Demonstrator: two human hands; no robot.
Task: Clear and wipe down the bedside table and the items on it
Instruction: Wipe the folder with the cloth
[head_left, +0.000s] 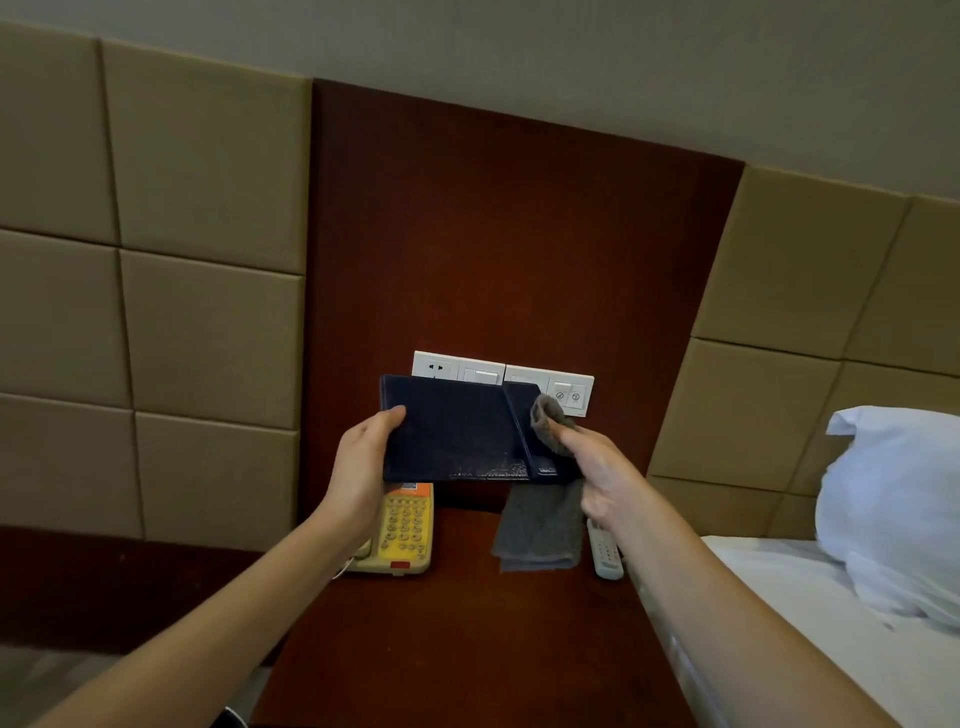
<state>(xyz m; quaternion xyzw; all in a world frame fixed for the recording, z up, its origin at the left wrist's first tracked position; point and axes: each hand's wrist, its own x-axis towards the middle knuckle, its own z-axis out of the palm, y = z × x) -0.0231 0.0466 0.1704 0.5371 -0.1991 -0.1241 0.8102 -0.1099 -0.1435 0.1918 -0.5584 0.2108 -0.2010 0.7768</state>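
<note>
Above the table (467, 623), left hand (363, 462) pinches folder (452, 431) by its edge; right hand (602, 478) grips cloth (540, 525) against it. Hard rubbing may twist folder loose, dropping onto phone (405, 525).

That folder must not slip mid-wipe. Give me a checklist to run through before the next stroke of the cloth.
1. Left hand grip on the dark blue folder: thumb on its front, left edge held. Ok.
2. Right hand holds the grey cloth, bunched over the fingertips against the folder's right part. Ok.
3. Folder lifted off the bedside table. Ok.
4. Table cleared: the telephone and remote control lie on it. Not ok.
5. Cloth's hanging end off the table: cannot tell.
6. Folder's back face clean: hidden. Cannot tell.
</note>
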